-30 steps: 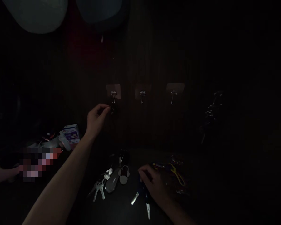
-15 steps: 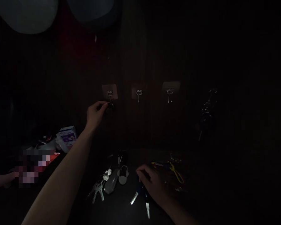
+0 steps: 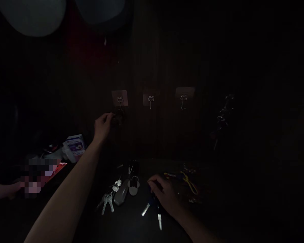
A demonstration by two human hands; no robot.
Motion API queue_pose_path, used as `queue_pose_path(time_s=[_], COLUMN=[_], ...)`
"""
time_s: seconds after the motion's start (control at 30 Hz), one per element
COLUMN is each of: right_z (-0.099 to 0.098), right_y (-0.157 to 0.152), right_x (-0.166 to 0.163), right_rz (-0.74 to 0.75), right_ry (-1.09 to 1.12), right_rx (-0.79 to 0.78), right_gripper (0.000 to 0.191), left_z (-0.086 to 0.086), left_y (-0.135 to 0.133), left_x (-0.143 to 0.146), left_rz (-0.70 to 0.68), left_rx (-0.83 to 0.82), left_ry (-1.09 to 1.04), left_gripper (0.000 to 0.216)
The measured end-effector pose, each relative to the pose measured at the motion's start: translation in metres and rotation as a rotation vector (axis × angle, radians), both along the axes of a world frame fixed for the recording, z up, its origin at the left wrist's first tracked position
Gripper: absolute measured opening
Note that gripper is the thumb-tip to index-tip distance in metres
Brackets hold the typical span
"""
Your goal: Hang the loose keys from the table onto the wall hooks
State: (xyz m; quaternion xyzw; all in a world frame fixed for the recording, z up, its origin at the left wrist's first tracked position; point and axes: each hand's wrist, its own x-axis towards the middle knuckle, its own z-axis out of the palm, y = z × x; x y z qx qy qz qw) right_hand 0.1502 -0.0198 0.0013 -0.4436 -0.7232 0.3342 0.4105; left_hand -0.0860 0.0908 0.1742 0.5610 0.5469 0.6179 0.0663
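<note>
Dark table (image 3: 131, 224), lower frame: my right hand (image 3: 164, 195) pinches keys (image 3: 145, 210); left hand (image 3: 101, 128) near centre-left hook (image 3: 120, 104), can't tell fingers.

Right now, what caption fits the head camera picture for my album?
In dim light, the left hand reaches near the leftmost hook, the right hand beside silver-bladed keys.

The left hand (image 3: 102, 128) and right hand (image 3: 164, 195) are bare, as are both forearms (image 3: 71, 189) (the right one dimly lit).

free: between middle hook (image 3: 151, 99) and right hook (image 3: 183, 98) | blocking: left grip (image 3: 102, 126) by left hook (image 3: 120, 100)
</note>
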Motion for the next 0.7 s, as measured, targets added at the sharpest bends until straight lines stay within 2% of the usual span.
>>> queue_pose_path(time_s=[0.17, 0.37, 0.5, 0.7], right_z=[-0.003, 0.0, -0.002, -0.002], right_y=[0.001, 0.001, 0.003, 0.003], right_x=[0.0, -0.003, -0.003, 0.0], right_rz=[0.006, -0.02, -0.013, 0.002], right_ry=[0.024, 0.025, -0.014, -0.055], right_rx=[0.016, -0.02, 0.027, 0.061], right_gripper=[0.023, 0.021, 0.021, 0.021], left_z=[-0.027, -0.083, -0.112, -0.137], left_y=[-0.016, -0.04, -0.059, -0.083], left_x=[-0.001, -0.005, -0.004, -0.004], left_rz=[-0.091, -0.242, -0.223, -0.2], left_rx=[-0.076, -0.201, -0.285, -0.367], left_ry=[-0.12, -0.086, -0.017, 0.02], left_gripper=[0.032, 0.034, 0.027, 0.025])
